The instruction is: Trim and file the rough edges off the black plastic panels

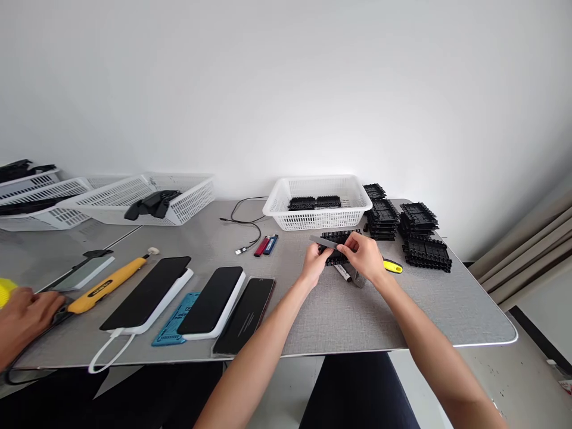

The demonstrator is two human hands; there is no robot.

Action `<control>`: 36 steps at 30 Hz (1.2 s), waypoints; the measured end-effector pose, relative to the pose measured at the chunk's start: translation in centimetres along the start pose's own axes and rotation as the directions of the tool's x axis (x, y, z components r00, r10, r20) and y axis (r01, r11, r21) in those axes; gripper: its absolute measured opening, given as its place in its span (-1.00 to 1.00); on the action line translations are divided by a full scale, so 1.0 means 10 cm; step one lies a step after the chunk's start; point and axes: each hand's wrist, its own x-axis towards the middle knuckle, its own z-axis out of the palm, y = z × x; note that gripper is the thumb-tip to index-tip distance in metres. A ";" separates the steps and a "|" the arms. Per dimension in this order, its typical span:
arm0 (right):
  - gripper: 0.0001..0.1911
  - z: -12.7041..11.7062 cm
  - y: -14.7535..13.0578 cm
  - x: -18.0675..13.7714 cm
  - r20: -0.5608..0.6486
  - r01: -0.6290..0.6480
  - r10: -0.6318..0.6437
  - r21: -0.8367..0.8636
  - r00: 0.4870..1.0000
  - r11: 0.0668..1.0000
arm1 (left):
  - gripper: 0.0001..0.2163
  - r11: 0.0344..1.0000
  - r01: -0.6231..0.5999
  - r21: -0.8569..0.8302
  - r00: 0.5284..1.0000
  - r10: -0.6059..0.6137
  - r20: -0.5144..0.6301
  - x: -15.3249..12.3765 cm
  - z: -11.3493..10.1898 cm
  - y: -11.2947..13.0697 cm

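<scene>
My left hand (314, 263) grips a black plastic grid piece (342, 238) with toothed edges, held just above the table in front of the white basket. My right hand (363, 255) is closed on a flat grey file (324, 241), its blade lying across the top of the piece. A yellow handle (393, 266) sticks out beyond my right wrist, in line with the blade; the stretch between is hidden by the hand. Below my hands lie a white marker (343, 273) and a grey block (358, 279), partly covered.
A white basket (317, 221) holds more black pieces. Stacks of them (383, 219) (426, 253) stand to the right. Two lighters (266, 245), a cable (248, 221) and several phones (212, 301) lie leftward. At far left, a co-worker's hand (31, 313) is near a yellow tool (107, 286).
</scene>
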 end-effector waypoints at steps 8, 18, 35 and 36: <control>-0.70 -0.06 0.01 0.01 -0.120 -0.056 0.047 -0.068 0.992 0.996 | -0.65 0.998 0.008 -0.069 1.000 -0.008 -0.003 0.00 -0.04 0.03; -0.67 -0.10 0.07 0.04 -0.125 -0.052 0.042 -0.073 0.991 0.996 | -0.68 0.994 0.020 -0.106 0.998 -0.027 -0.062 0.01 -0.06 0.08; -0.67 -0.06 0.12 0.05 -0.151 -0.018 0.008 -0.067 0.989 0.998 | -0.69 0.993 0.020 -0.117 0.995 -0.031 -0.092 0.03 -0.08 0.10; -0.67 -0.07 0.13 0.05 -0.169 -0.036 0.025 -0.062 0.985 0.997 | -0.69 0.994 0.024 -0.111 0.995 -0.035 -0.095 0.03 -0.08 0.10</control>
